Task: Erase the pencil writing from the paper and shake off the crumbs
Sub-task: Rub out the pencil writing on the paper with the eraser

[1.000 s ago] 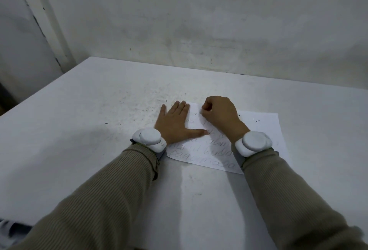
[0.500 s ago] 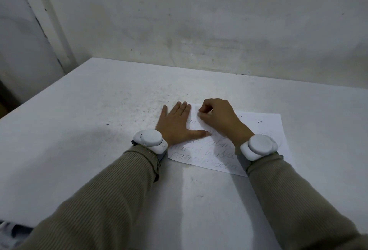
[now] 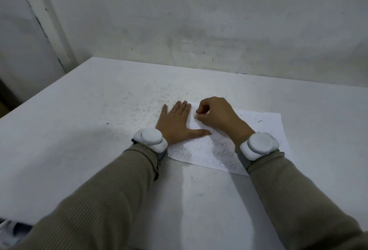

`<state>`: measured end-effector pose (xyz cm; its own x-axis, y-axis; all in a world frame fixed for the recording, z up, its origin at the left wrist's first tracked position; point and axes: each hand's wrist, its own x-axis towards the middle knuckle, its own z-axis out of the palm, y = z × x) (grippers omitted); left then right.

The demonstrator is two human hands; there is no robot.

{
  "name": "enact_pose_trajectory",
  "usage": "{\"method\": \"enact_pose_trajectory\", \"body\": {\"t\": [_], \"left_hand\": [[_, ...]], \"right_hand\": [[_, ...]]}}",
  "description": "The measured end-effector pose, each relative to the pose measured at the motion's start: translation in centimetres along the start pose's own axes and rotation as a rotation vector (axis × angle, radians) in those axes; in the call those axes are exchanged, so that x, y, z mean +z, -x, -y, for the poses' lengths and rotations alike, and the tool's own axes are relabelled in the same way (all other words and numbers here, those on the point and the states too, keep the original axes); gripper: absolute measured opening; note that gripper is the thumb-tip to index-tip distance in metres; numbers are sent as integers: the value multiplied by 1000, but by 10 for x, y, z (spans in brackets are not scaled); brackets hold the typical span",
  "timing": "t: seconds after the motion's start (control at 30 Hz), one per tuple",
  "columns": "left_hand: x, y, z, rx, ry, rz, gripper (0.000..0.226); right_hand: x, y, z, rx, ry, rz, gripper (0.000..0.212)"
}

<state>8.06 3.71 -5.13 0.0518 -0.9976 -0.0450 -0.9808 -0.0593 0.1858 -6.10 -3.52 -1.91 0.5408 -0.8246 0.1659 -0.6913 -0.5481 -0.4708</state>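
- Nearest, two ribbed olive sleeves (image 3: pixel 103 200) reach onto the white table (image 3: pixel 79 130), each wrist wearing a rounded white band (image 3: pixel 149 139)
- The paper (image 3: pixel 264 128) lies flat on the table just beyond the wrists, slightly askew; lines of pencil writing (image 3: pixel 203 150) fill its near left part
- The left hand (image 3: pixel 177 124) rests flat across the sheet's left edge, fingers straight and close together, thumb spread out over the page, pinning it down
- The right hand (image 3: pixel 217 118) is over the upper left of the sheet, fingers curled and tips bunched against the thumb, pinching what I take for a small eraser, hidden by the fingertips
- A single thin sheet like this is light and limp and probably creases or tears if rubbed unsupported, so short strokes away from the flat palm seem safest
- For shaking, opposite edges look like the places to hold, lightly, so the page stays taut without crumpling
- Further off, dark specks (image 3: pixel 258 120) dot the far right corner, and a grubby wall (image 3: pixel 199 20) closes the view
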Motion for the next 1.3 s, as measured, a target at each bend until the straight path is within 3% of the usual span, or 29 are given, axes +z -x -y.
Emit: {"method": "enact_pose_trajectory", "body": {"t": [0.17,0.33,0.53,0.73,0.9,1.1,1.3], "left_hand": [[1,-1,1,-2,1,8,135],[0,-1,0,0,4,-1,128],[1,0,0,-4,-11,0,124],[-1,0,-2,-1,-3,-1,118],[-1,1,-2,-8,13,9,124],[-2,2,-2,-2,-3,4,118],[0,1,-2,-2,4,1,126]], "right_hand": [[4,-7,5,54,111,-124,11],[0,-1,4,-20,30,10,4],[6,-8,7,36,130,-123,11],[5,1,8,-19,-18,11,5],[9,-8,10,41,119,-95,8],[4,-2,3,-19,16,-9,6],[10,-8,7,52,87,-119,9]]}}
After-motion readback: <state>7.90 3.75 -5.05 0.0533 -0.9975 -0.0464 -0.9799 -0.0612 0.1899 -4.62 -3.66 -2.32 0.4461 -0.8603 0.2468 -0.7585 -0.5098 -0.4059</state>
